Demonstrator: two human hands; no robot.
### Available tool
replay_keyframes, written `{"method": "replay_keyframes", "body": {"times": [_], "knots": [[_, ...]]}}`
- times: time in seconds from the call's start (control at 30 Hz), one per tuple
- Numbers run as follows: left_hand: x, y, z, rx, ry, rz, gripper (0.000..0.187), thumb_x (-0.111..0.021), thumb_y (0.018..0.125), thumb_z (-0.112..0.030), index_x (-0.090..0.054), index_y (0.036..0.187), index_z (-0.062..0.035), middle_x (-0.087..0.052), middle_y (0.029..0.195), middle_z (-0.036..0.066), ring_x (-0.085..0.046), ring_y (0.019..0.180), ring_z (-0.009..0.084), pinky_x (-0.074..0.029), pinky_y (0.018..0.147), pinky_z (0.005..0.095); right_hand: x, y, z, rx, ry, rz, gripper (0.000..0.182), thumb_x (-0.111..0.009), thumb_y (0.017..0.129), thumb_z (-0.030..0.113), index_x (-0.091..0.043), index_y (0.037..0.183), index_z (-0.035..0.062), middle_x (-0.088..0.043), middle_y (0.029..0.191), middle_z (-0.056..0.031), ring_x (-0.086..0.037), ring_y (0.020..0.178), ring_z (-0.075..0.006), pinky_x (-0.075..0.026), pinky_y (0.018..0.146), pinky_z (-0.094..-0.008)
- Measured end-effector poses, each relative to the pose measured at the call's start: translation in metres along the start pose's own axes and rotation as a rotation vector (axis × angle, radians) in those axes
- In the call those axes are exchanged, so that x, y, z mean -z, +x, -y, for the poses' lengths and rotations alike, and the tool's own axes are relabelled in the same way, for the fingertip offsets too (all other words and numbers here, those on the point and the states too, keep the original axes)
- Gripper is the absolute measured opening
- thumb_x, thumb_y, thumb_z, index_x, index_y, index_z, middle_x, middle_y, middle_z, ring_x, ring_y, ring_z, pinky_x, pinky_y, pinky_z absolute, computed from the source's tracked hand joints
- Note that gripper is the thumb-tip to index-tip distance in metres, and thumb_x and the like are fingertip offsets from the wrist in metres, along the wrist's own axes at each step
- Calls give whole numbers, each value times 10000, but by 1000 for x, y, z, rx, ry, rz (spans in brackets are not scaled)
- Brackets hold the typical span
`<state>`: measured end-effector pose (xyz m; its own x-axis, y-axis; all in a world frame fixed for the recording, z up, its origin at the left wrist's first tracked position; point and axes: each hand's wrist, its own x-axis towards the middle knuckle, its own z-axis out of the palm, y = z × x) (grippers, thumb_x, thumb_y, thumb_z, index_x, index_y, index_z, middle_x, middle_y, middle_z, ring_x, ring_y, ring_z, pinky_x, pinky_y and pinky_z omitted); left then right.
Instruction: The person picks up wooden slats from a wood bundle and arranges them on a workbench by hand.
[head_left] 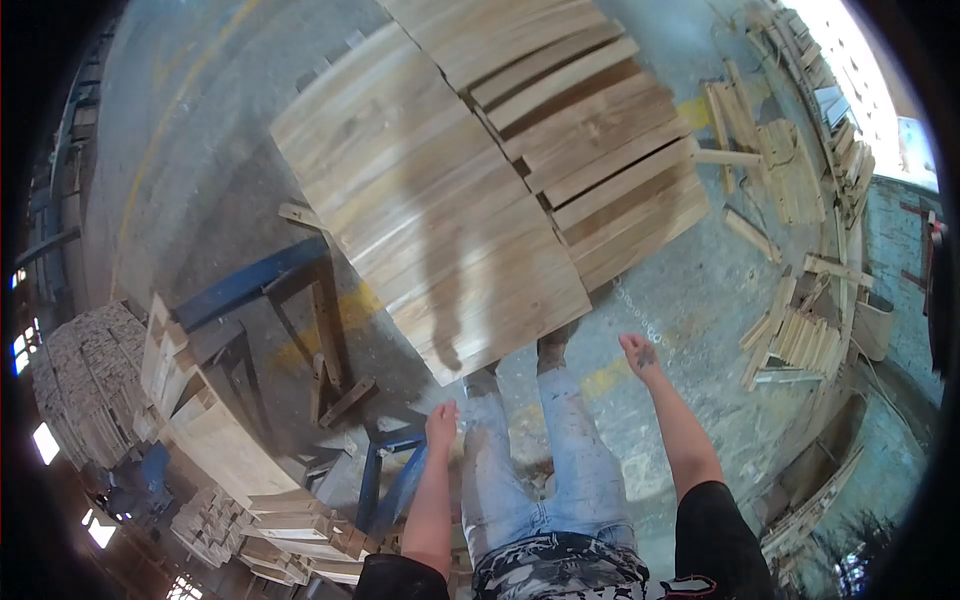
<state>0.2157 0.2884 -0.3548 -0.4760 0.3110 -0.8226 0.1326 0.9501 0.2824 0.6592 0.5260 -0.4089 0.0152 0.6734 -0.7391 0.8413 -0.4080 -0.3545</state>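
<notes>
A stack of pale wooden boards lies in front of my legs, its top layer a broad sheet of planks laid side by side. Beside it, on the right, are more planks with gaps between some of them. My left hand hangs near my left thigh, just below the stack's near corner, fingers curled and nothing seen in it. Held out over the floor to the right of my legs is my right hand, loosely closed, with a dark mark on its back. Neither hand touches the wood.
A blue metal frame stands to the left, close to the stack. Nearer me on that side is a long wooden panel above stacked timber. Along the right wall lie loose boards and a bundle of slats. Yellow lines mark the concrete floor.
</notes>
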Motion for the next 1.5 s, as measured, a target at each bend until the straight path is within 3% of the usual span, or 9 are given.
{"method": "replay_keyframes", "body": {"times": [0.23,0.4,0.47,0.53,0.67,0.93,1.07,1.23,1.5], "knots": [[-13,110,13,282,-382,-138,630,-461,1018,-570,-640,1227,-4,-701,1101,124,-662,894,201,-514,686,325,-43,93,78,206,284,-27,598,-635,975,384,-495,1441,36,-623,1282,-219,-616,1156,-306,-475,996,-382],[-16,158,2,292,-675,-221,796,-331,1010,-669,-540,1401,-8,-591,1354,146,-545,1223,255,-400,1046,405,-61,122,107,263,210,-18,533,-625,995,309,-508,1437,35,-617,1327,-170,-603,1172,-248,-468,1004,-365],[-9,163,-12,365,-686,-148,908,-270,977,-752,-453,1478,-19,-512,1464,159,-490,1323,279,-360,1106,418,-82,153,45,266,314,-37,503,-596,1022,265,-491,1468,58,-640,1277,-129,-602,1116,-196,-482,958,-327],[-31,195,31,257,-799,-42,1037,-158,926,-828,-214,1589,-33,-243,1644,152,-233,1507,302,-157,1219,390,-66,139,68,234,191,31,518,-588,1035,281,-465,1497,82,-624,1205,-83,-577,1075,-145,-467,936,-274],[-34,190,9,381,-868,22,992,-158,945,-802,-282,1571,-42,-307,1620,151,-274,1495,288,-207,1205,379,-60,144,72,9,140,46,590,-565,1036,391,-424,1522,88,-603,1290,-94,-549,1188,-171,-409,1017,-281],[-27,198,14,271,-922,39,906,-209,986,-744,-352,1548,-49,-372,1588,126,-354,1450,248,-252,1178,355,-64,134,115,-213,161,32,951,-563,908,691,-215,1605,146,-386,1552,-119,-361,1416,-339,-303,1104,-641],[-23,202,12,293,-915,105,852,-311,992,-715,-438,1504,-46,-477,1500,132,-444,1370,223,-312,1133,346,-58,132,115,-209,91,33,923,-580,915,661,-260,1590,118,-474,1470,-127,-465,1298,-306,-411,1036,-534],[-24,196,12,312,-1080,18,835,-373,997,-672,-315,1561,-59,-441,1527,150,-438,1390,275,-316,1161,404,-68,114,143,-147,-7,18,743,-621,971,492,-414,1506,20,-583,1343,-141,-545,1181,-241,-460,977,-343],[1,211,62,304,-1202,-23,779,-513,947,-637,-433,1467,-62,-537,1412,119,-537,1271,265,-409,1085,397,-109,99,145,157,-116,-26,672,-661,948,463,-499,1445,40,-570,1371,-221,-546,1225,-313,-442,1023,-382]]}}
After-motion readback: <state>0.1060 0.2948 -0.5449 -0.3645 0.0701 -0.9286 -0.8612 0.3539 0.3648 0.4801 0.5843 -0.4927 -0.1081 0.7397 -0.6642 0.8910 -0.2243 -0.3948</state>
